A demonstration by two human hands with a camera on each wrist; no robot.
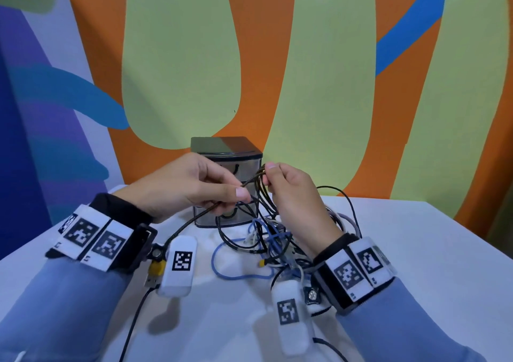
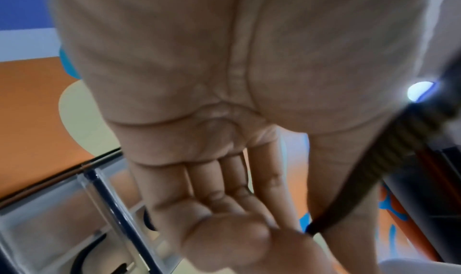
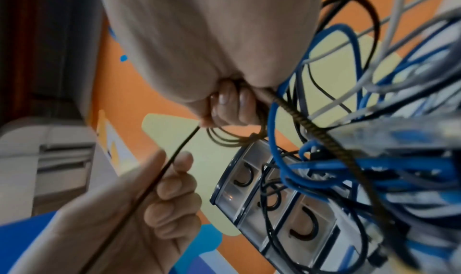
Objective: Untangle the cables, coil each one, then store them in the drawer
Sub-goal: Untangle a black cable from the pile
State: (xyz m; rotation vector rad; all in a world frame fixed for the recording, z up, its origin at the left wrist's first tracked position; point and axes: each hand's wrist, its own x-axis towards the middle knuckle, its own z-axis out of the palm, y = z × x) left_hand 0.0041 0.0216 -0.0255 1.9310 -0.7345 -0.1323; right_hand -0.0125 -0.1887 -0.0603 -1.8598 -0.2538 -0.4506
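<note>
Nearest me on the white bench (image 1: 416, 250), the tangle (image 1: 272, 245) lies in a loose heap between my wrists: smooth blue cable, thin glossy black cable, pale grey cable, all round and springy, looping over one another. Just above it my left hand (image 1: 194, 186) pinches the braided cable (image 1: 194, 220) between thumb and fingertip; its weave is rough and dark with a bronze fleck. My right hand (image 1: 294, 195) has fingers curled round the coils of that same braided cable, a small bundle of loops held up near the fingertips. Behind my hands stands the drawer unit (image 1: 226, 150), a dark lid over clear plastic fronts with black curved handles; all the drawers I can see look closed.

The risk, I judge, is that the braid's trailing length stays threaded through the heap, so winding on could drag blue and black strands up and tighten a knot. A slack right-hand grip could also let the stiff loops spring apart.
</note>
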